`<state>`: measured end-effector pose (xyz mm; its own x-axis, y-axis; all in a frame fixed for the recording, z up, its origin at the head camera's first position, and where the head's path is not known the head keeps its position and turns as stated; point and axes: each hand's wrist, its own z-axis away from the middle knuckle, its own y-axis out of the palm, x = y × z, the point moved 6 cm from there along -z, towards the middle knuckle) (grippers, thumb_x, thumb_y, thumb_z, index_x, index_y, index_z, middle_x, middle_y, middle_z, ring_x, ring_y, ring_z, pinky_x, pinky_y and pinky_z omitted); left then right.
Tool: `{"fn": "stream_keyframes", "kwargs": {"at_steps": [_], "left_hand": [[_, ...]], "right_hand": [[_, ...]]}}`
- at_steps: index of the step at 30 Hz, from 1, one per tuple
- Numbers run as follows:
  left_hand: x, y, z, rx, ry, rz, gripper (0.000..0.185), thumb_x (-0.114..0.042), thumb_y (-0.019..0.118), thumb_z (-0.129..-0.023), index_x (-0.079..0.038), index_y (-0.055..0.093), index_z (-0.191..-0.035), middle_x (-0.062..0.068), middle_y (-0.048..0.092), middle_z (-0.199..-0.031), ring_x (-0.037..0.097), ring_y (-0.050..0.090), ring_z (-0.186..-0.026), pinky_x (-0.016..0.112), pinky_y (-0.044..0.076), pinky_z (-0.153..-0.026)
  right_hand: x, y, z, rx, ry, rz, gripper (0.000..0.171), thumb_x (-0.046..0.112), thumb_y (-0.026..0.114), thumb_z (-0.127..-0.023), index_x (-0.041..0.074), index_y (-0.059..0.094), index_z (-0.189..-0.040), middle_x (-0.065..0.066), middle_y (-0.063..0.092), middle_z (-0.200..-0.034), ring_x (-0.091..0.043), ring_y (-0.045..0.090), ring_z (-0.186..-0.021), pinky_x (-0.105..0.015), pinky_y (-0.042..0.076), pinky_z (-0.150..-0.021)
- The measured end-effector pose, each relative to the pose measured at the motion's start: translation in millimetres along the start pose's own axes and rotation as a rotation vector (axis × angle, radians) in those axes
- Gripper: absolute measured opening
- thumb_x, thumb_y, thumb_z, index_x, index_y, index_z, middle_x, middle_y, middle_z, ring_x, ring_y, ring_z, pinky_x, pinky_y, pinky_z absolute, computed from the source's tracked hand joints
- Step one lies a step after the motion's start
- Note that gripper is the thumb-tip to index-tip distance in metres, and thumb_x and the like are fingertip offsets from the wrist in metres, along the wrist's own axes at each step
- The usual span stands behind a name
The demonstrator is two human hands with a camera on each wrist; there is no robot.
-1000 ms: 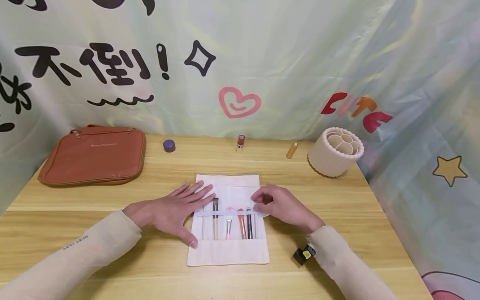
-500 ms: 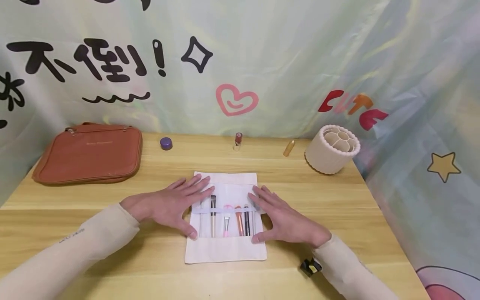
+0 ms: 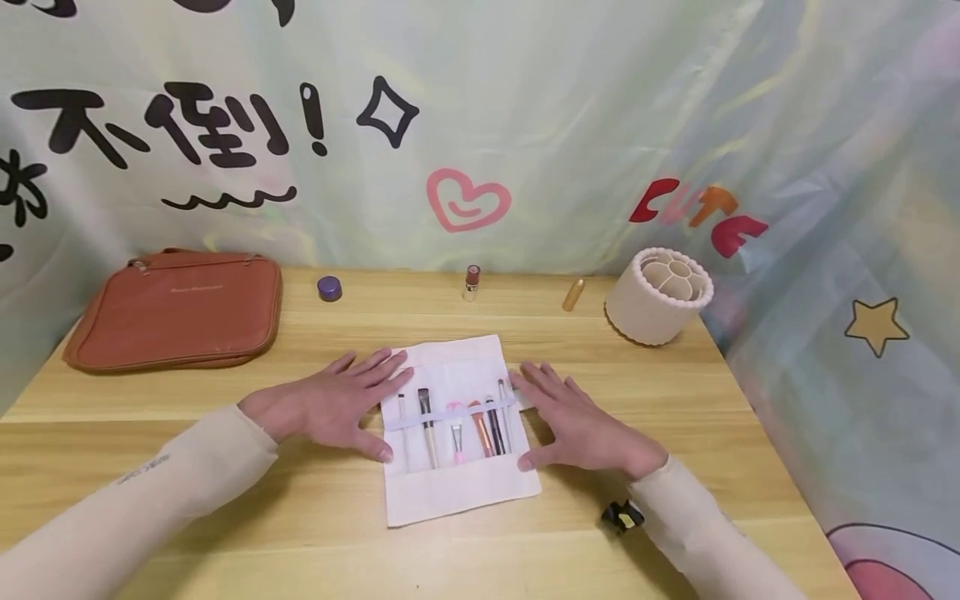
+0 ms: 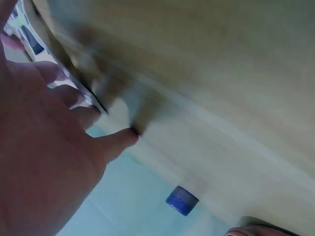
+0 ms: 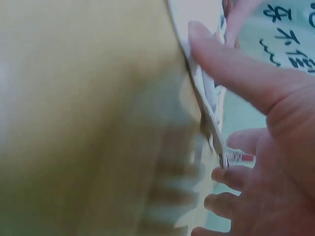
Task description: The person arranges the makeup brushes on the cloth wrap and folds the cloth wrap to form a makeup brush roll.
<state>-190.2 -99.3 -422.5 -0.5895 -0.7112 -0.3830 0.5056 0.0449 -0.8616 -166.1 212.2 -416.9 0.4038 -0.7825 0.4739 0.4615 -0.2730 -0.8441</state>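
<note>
A white cloth brush roll [image 3: 457, 500] lies unfolded on the table, turned slightly askew. Several makeup brushes stand side by side under its elastic band, among them a black-headed brush [image 3: 426, 408], a pink brush [image 3: 457, 429] and an orange brush [image 3: 482, 429]. My left hand [image 3: 337, 406] spreads over the roll's left edge with fingers straight, thumb near the lower pocket. On the opposite edge my right hand [image 3: 581, 425] touches the cloth, fingers extended and thumb at the pocket's corner. Neither hand grips a brush.
At the back left lies a brown zipped case [image 3: 180, 312]. Along the back stand a purple lidded jar [image 3: 329, 289], a lipstick [image 3: 471, 283], a gold tube [image 3: 573, 295] and a cream ribbed holder [image 3: 652, 304]. A printed curtain [image 3: 570, 108] hangs behind the table.
The right hand's bent fingers left the rightmost brush and straightened along the roll's right edge. The roll then rotated, its right side shifting away from me. The left hand stayed at the left edge.
</note>
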Motion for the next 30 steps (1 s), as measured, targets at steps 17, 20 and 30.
{"fn": "stream_keyframes", "kwargs": {"at_steps": [17, 20, 30], "left_hand": [[-29.0, -25.8, 26.9, -0.082, -0.008, -0.038, 0.067, -0.053, 0.067, -0.105, -0.013, 0.058, -0.158, 0.016, 0.059, -0.160, 0.046, 0.051, -0.150, 0.072, 0.038, -0.122], [-16.1, -33.9, 11.4, -0.181, 0.013, -0.081, 0.063, -0.046, 0.070, -0.105, -0.011, 0.060, -0.156, 0.015, 0.061, -0.158, 0.044, 0.052, -0.149, 0.069, 0.039, -0.122], [5.8, -27.2, -29.1, -0.043, 0.085, -0.031, 0.107, -0.064, 0.077, -0.093, -0.013, 0.028, -0.174, 0.015, 0.013, -0.184, 0.046, 0.008, -0.170, 0.071, 0.017, -0.133]], "right_hand": [[-21, -26, -2, -0.239, 0.124, 0.037, 0.077, 0.024, 0.071, -0.107, 0.009, 0.033, -0.172, -0.024, 0.027, -0.178, -0.051, 0.020, -0.166, -0.073, 0.027, -0.128], [-8, -21, 8, -0.260, 0.086, 0.062, 0.069, 0.027, 0.070, -0.107, 0.004, 0.042, -0.166, -0.025, 0.033, -0.176, -0.052, 0.025, -0.164, -0.072, 0.030, -0.127], [19, 9, 47, -0.070, 0.104, 0.077, 0.111, 0.068, 0.073, -0.096, -0.006, 0.033, -0.168, -0.028, 0.022, -0.178, -0.048, 0.025, -0.166, -0.066, 0.030, -0.130]]}}
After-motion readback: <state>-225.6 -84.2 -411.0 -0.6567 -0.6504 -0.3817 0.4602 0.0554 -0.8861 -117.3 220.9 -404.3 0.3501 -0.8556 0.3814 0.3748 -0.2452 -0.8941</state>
